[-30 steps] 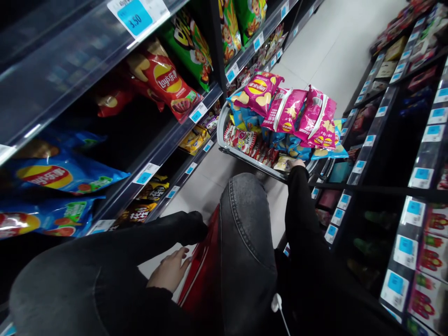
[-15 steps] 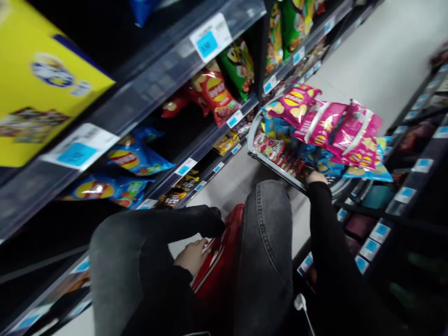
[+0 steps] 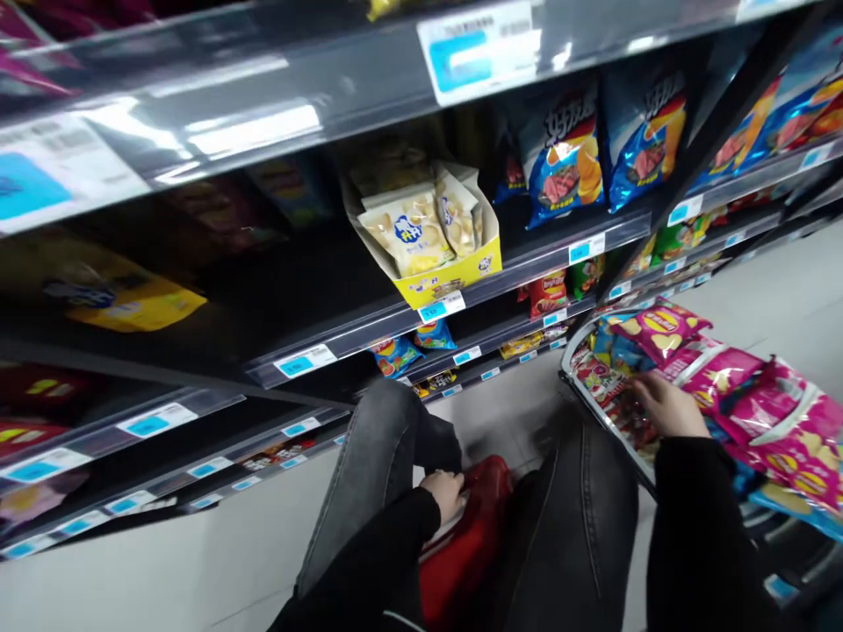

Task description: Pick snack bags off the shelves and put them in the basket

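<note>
I am sitting low between my grey-jeaned knees on a red stool point(image 3: 469, 537). My left hand point(image 3: 443, 493) rests on the stool's edge, fingers curled over it. My right hand point(image 3: 666, 405) reaches into a grey basket point(image 3: 596, 405) piled with snack bags, fingers spread on the packets. Pink crisp bags point(image 3: 744, 399) lie on top of the pile, just right of that hand. Blue and red packets sit underneath.
Store shelves point(image 3: 369, 329) with blue price tags fill the left and top. A yellow display box of pale biscuit bags point(image 3: 421, 233) stands on the middle shelf, blue crisp bags point(image 3: 596, 149) to its right. Pale floor point(image 3: 164, 579) runs along the shelf base.
My view has swung left and up toward the shelves, so the basket now sits at the right edge. My right hand has moved from the basket's rim in among the bags. The left hand stays on the stool.
</note>
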A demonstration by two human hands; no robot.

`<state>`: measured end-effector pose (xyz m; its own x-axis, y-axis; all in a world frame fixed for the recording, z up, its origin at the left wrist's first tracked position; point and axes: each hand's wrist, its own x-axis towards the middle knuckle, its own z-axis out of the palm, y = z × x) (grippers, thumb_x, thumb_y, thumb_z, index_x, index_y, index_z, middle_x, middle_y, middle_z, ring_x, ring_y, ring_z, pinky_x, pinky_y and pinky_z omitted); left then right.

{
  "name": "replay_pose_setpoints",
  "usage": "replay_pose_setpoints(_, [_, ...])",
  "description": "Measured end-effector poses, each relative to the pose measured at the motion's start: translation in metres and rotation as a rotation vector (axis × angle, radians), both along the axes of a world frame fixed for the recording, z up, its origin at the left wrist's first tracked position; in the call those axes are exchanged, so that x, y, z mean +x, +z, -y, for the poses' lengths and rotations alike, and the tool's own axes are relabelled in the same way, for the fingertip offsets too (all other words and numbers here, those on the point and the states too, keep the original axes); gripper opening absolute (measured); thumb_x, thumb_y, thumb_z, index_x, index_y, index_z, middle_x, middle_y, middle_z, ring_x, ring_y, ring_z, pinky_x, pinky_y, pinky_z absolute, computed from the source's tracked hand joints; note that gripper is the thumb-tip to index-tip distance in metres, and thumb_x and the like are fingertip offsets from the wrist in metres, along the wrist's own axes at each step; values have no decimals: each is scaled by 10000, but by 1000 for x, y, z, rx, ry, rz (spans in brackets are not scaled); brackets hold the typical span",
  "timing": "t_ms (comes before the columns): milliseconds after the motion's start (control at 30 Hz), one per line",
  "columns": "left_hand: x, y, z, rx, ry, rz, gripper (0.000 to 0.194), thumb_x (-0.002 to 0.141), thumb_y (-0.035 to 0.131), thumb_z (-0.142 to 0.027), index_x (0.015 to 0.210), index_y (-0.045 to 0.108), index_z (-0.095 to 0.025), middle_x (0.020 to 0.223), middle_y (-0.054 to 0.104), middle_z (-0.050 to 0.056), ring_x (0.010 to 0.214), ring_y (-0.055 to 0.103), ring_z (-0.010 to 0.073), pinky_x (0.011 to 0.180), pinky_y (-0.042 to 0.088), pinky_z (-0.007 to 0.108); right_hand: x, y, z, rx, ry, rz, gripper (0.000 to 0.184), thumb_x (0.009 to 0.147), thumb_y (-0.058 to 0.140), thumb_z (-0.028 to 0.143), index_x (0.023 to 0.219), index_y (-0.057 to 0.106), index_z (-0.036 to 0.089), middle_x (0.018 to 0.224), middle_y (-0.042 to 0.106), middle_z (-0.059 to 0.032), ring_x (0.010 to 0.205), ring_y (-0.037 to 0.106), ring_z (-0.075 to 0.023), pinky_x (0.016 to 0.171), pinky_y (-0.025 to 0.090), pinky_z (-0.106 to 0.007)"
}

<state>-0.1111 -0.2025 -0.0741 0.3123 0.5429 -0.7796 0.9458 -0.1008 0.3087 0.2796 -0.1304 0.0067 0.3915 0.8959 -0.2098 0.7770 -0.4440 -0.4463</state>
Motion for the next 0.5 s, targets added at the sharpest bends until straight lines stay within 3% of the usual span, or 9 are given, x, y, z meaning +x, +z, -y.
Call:
replay_pose_setpoints(133, [-5, -7, 3, 63, -32, 57, 305, 697, 497, -318, 961, 597, -200, 968, 622, 148, 1005, 568, 376, 864, 390, 491, -114, 133, -62, 420, 300, -72, 226, 804, 435, 450, 861, 603, 310, 842, 673, -59, 842, 637, -227, 796, 487, -381])
replay_pose_setpoints(233, [-11, -5, 4, 101, -18, 97, 275, 674, 525, -300, 911, 599, -182, 922, 626, 152, 973, 583, 380, 842, 406, 485, -190, 194, -117, 552, 379, 96, 286, 809, 494, 392, 1013, 585, 213, 978, 646, -93, 925, 610, -224, 854, 459, -387])
replay_pose_setpoints(300, [-14, -1, 4, 119, 16, 132, 238, 661, 544, -280, 862, 597, -165, 888, 624, 155, 948, 589, 387, 823, 413, 483, -226, 214, -152, 529, 366, 240, 380, 769, 577, 377, 1063, 572, 136, 1053, 614, -155, 993, 581, -254, 857, 443, -396])
replay_pose_setpoints(367, [-18, 2, 4, 130, 71, 170, 192, 654, 549, -246, 816, 588, -151, 849, 617, 152, 921, 592, 389, 803, 416, 481, -248, 223, -180, 433, 312, 333, 429, 741, 626, 346, 1069, 576, 74, 1079, 596, -208, 1016, 571, -273, 843, 432, -390])
replay_pose_setpoints(500, [-24, 5, 7, 126, 216, 281, 100, 647, 550, -179, 740, 554, -142, 781, 596, 117, 944, 572, 358, 843, 392, 457, -256, 228, -200, 388, 185, 371, 379, 807, 529, 296, 1062, 584, 21, 1045, 600, -243, 1033, 572, -244, 831, 417, -366])
